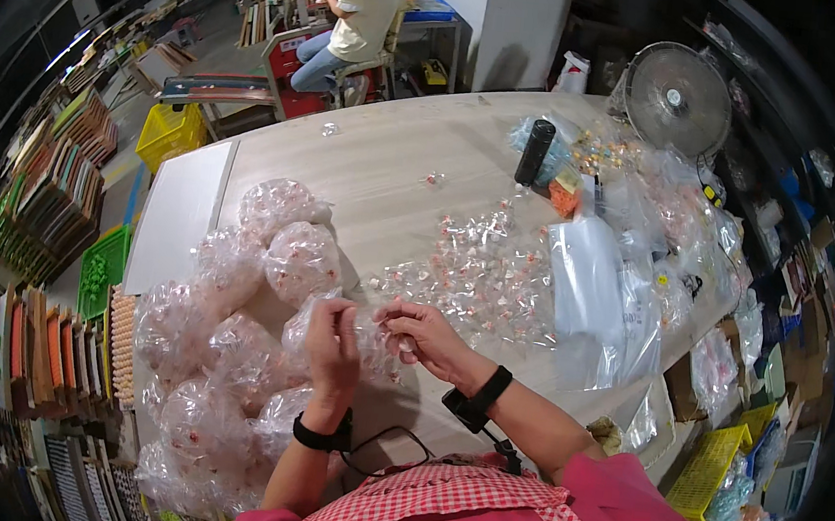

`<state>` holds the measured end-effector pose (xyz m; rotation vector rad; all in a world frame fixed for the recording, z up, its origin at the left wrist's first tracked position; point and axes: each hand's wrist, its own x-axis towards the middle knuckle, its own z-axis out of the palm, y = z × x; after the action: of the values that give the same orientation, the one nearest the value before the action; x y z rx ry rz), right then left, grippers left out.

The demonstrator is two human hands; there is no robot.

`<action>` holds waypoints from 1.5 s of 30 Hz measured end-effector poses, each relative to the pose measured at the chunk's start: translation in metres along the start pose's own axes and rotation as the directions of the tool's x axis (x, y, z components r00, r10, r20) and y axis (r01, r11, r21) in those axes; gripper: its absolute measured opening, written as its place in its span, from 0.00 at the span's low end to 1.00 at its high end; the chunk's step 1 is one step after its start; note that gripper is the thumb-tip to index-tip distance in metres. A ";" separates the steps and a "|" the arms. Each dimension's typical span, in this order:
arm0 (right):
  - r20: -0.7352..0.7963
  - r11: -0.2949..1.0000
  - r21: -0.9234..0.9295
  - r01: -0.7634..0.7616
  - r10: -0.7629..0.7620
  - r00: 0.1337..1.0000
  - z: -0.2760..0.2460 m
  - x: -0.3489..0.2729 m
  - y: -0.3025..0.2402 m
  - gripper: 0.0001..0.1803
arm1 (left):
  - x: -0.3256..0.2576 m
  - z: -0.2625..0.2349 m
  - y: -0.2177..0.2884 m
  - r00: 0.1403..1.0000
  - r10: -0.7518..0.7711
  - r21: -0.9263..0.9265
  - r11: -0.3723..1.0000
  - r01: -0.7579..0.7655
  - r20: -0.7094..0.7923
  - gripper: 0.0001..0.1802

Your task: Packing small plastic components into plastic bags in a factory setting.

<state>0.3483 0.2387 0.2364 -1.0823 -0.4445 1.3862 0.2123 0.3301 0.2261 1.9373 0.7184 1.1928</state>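
Note:
My left hand (pixel 332 346) and my right hand (pixel 422 333) are together over the wooden table (pixel 385 177), both gripping the mouth of a clear plastic bag (pixel 374 349) filled with small wrapped sweets. The bag hangs between the two hands, with fingers pinched at its top. Just beyond the hands lies a loose spread of wrapped sweets (pixel 482 267). To the left, several filled, tied bags (pixel 229 343) are heaped along the table's edge.
A stack of empty clear bags (pixel 596 288) lies right of the sweets. A black cylinder (pixel 535 151) and a fan (pixel 677 97) stand at the far right. Another person (pixel 356 14) sits at a far desk. Yellow crates (pixel 171 131) and shelves line the left.

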 end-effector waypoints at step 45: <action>-0.429 0.981 -0.051 0.186 -0.190 0.883 -0.224 0.575 -0.220 0.05 | 0.054 0.024 -0.128 0.748 -0.625 -0.172 0.730 0.661 0.224 0.03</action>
<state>0.7664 0.7284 0.1180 -1.2785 -0.2206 0.9355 0.2458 0.4373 0.1408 1.3659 1.0068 0.6444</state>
